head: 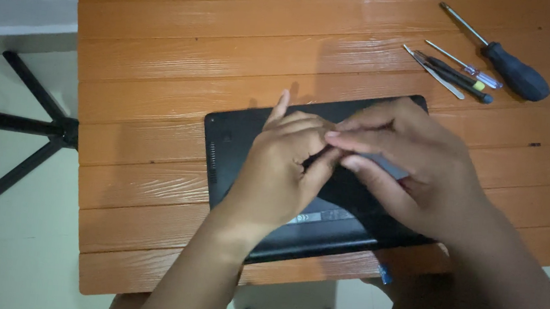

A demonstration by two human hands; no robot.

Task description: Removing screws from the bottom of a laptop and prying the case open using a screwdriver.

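A black laptop (pixel 236 137) lies upside down on an orange slatted wooden table (pixel 165 43). Both my hands are over its middle. My left hand (pixel 284 169) rests on the base with its fingers curled toward the centre. My right hand (pixel 415 168) meets it, fingertips pinched together at a small spot I cannot make out; a pale flat piece (pixel 385 165) shows under its fingers. The hands hide most of the laptop's centre and right side.
At the table's far right lie a large dark-handled screwdriver (pixel 515 70), two smaller screwdrivers (pixel 461 75) and metal tweezers (pixel 434 72). A small blue item (pixel 385 274) sits at the near table edge. A black tripod-like stand (pixel 29 127) is on the pale floor to the left.
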